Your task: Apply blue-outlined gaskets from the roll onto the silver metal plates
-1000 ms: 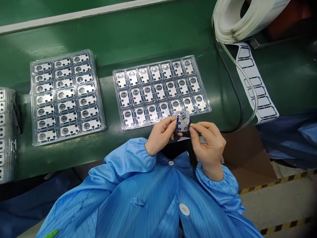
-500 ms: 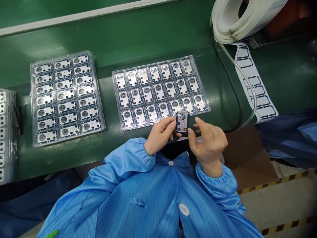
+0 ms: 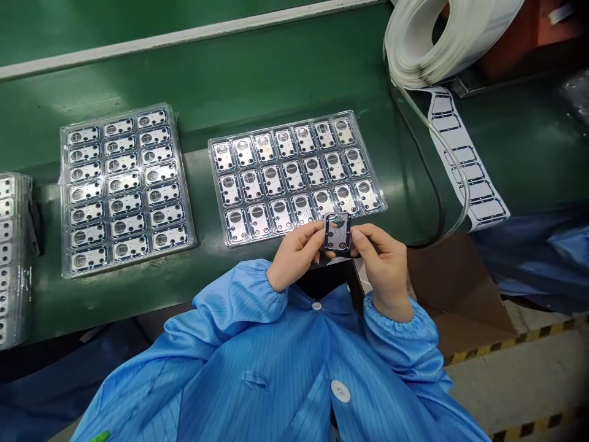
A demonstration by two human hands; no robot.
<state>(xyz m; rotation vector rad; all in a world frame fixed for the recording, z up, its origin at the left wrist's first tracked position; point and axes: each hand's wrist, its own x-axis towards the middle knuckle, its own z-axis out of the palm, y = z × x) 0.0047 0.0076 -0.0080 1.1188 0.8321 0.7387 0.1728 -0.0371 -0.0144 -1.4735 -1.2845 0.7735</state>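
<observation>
Both hands hold a small metal plate (image 3: 338, 234) with a dark blue gasket frame around its edge. My left hand (image 3: 297, 255) pinches its left side, and my right hand (image 3: 381, 265) grips its right side. Just beyond my hands lies a clear plastic tray (image 3: 276, 127) holding rows of similar plates. Its nearest row is close to my left fingers. A second tray of plates (image 3: 63, 190) lies further left.
A stack of trays (image 3: 11, 258) sits at the far left of the green workbench (image 3: 197, 80). At the right are a white roll (image 3: 437, 43), its gasket-printed strip (image 3: 472, 166), a clear tube (image 3: 437, 126) and a cardboard box (image 3: 460, 288). My blue smock (image 3: 276, 362) fills the bottom.
My right fingers, apart from the plate half a second ago, now grip it again. The dark frame now runs around the plate's whole edge, and the view has shifted slightly.
</observation>
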